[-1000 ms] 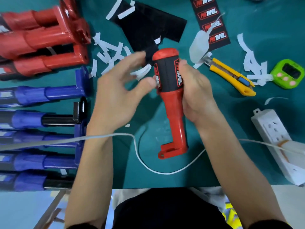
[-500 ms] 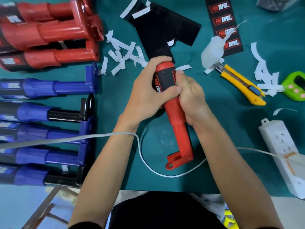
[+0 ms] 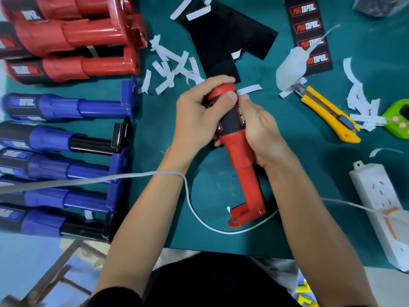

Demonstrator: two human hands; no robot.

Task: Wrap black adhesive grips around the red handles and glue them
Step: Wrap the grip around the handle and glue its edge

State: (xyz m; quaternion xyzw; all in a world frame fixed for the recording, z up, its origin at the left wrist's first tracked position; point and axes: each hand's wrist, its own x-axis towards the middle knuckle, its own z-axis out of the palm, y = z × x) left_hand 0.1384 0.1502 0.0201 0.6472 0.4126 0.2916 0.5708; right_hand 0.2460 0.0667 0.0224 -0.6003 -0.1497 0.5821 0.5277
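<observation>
Since the black grip (image 3: 232,122) already sits on the red handle (image 3: 247,178) at centre, wrapping looks nearly done. Left hand (image 3: 194,116) and right hand (image 3: 261,131) both curl tight round it, pressing. Seam hidden; gluing possibly pending. Finished red handles (image 3: 73,36) lie at 10 o'clock.

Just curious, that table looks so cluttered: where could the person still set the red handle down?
Barest green mat lies between the right forearm, the yellow knife and the power strip. A smaller patch sits inside the white cable loop, left of the held red handle. Blue handles pack the left; paper scraps crowd the top.
</observation>
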